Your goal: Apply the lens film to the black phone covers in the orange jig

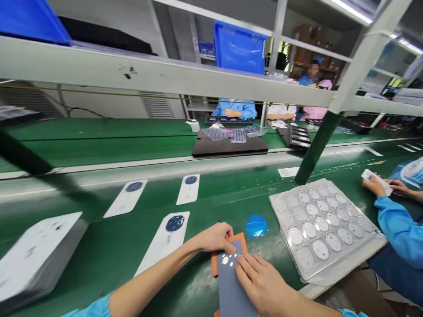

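Observation:
A grey phone back cover [231, 281] with white-looking holes near its top end lies on an orange fixture [243, 242] at the bench's front. My left hand [213, 240] is closed at the cover's top end, its thumb pressed down beside the holes and its other fingers curled over the fixture. Along the cover's right edge, my right hand [262, 281] grips with its fingers together, the tips close to the holes. Just beyond the right hand lies a round piece of blue film [257, 226]. The cover's near end runs out of view.
White cards with dark round patches [175, 223] lie left and ahead. A white stack [36, 255] stands far left. To the right is a clear blister tray [325, 224] of round pieces. A green post [317, 147] rises behind it. A co-worker's hands [376, 185] hold a white panel.

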A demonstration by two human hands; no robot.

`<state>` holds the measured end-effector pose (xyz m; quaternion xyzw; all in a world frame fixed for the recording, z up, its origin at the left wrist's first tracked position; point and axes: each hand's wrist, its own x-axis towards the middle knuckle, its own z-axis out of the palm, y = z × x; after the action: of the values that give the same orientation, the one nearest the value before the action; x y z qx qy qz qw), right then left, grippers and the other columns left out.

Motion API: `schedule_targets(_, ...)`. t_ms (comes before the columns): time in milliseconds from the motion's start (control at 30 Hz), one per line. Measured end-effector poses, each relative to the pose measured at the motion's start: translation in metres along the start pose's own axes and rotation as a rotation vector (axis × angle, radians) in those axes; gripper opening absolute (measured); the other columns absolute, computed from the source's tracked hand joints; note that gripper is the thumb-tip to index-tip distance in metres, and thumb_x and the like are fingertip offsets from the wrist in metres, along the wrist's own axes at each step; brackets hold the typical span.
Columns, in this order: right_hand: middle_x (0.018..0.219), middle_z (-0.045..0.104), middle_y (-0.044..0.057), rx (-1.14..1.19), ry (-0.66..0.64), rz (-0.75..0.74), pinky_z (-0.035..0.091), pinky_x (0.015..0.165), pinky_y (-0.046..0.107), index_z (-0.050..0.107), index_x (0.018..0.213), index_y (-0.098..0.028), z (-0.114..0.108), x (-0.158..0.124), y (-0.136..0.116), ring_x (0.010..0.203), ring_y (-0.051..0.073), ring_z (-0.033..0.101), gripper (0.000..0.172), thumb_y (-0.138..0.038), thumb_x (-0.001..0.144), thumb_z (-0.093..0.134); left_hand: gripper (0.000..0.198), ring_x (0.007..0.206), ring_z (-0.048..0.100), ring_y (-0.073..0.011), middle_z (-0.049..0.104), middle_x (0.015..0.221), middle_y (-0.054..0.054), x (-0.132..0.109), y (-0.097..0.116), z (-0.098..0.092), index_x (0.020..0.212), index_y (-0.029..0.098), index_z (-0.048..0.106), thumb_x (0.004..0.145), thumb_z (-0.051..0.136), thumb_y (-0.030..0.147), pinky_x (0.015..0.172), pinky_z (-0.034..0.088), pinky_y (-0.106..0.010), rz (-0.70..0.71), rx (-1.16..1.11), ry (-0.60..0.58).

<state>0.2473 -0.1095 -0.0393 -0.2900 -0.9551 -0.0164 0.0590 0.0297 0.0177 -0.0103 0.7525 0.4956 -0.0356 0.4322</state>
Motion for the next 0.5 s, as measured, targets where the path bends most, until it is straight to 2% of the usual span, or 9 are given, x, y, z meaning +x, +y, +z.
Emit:
schedule_targets(200,0.137,0.058,0.020,-0.132,0.138,0.007,0.049,0.102,0.039,0.047,0.135,-0.002,0.017,0.005,0.001,0.126,0.028,0.055,0.050,-0.034,0.096,0.048,0.027,0.064,0.043,-0.0143,0.049,0.067,0.004,0.000,0.002,0.005,0.070,0.019,0.047,0.058,0.067,0.034,0.056,0.027,-0.025,-0.047,0.085,0.032)
schedule_targets(367,0.124,0.068,0.014,-0.245,0.289,-0.038,0.056,0.091,0.035,0.056,0.123,-0.008,0.049,0.012,0.008,0.114,0.025,0.065,0.032,-0.024,0.099,0.044,0.029,0.066,0.043,-0.0143,0.050,0.069,0.005,-0.001,0.004,0.008,0.071,0.020,0.047,0.055,0.068,0.031,0.057,0.028,-0.025,-0.079,0.080,0.078)
schedule_targets(500,0.109,0.074,0.012,-0.322,0.352,-0.112,0.058,0.082,0.030,0.061,0.113,-0.013,0.075,0.022,0.021,0.101,0.021,0.071,0.022,-0.021,0.097,0.048,0.030,0.064,0.043,-0.0145,0.050,0.064,0.005,-0.001,0.010,0.008,0.066,0.020,0.047,0.049,0.072,0.025,0.055,0.026,-0.025,-0.108,0.078,0.098)
